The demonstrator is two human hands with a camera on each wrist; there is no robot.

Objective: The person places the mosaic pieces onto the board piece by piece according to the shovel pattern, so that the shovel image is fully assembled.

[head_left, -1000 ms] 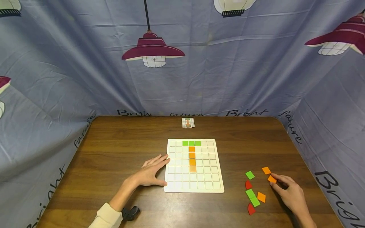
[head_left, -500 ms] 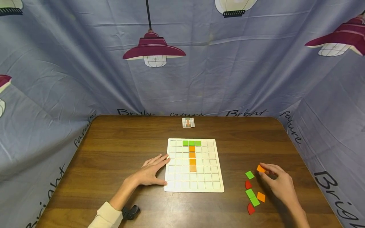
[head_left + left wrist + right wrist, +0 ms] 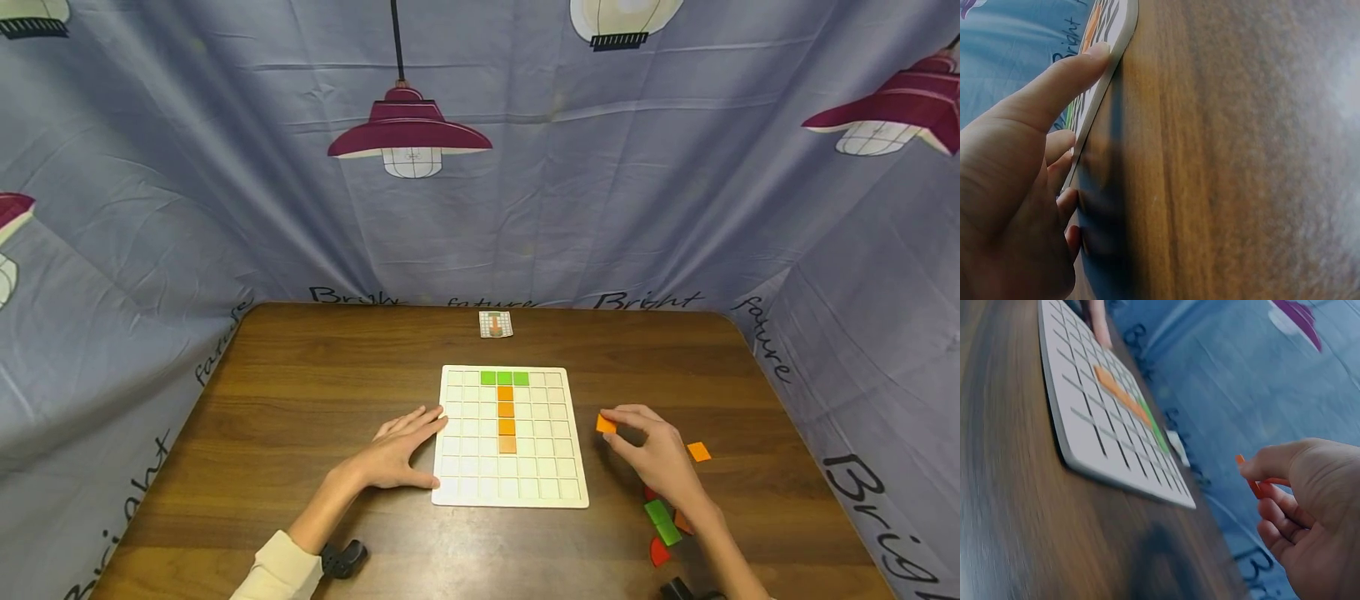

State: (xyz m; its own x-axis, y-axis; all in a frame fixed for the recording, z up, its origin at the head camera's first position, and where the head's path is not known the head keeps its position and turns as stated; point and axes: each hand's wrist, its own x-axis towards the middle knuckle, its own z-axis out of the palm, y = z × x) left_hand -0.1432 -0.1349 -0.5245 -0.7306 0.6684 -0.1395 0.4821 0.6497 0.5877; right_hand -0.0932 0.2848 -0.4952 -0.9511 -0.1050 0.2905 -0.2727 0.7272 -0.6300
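My right hand (image 3: 652, 450) pinches an orange square tile (image 3: 606, 423) between thumb and fingertips, raised over the table just right of the white grid board (image 3: 465, 493). In the right wrist view the same tile (image 3: 1249, 477) is seen nearly edge-on. My left hand (image 3: 397, 454) rests at the board's left edge with thumb and fingers spread along it; the left wrist view has the thumb (image 3: 1066, 81) touching the rim. On the board, a row of green squares (image 3: 505, 377) lies at the top, with a column of orange squares (image 3: 506, 409) running down from its middle.
Right of the board lie loose pieces: an orange square (image 3: 699, 451), two touching green squares (image 3: 663, 522), red pieces (image 3: 659, 552) and an orange square (image 3: 683, 522) partly behind my right arm. Beyond the board is a small printed card (image 3: 496, 324). Curtains surround the table (image 3: 337, 358).
My right hand has picked up an orange square from the loose pieces and carried it left towards the board. My left hand and the tiles on the board have stayed put.
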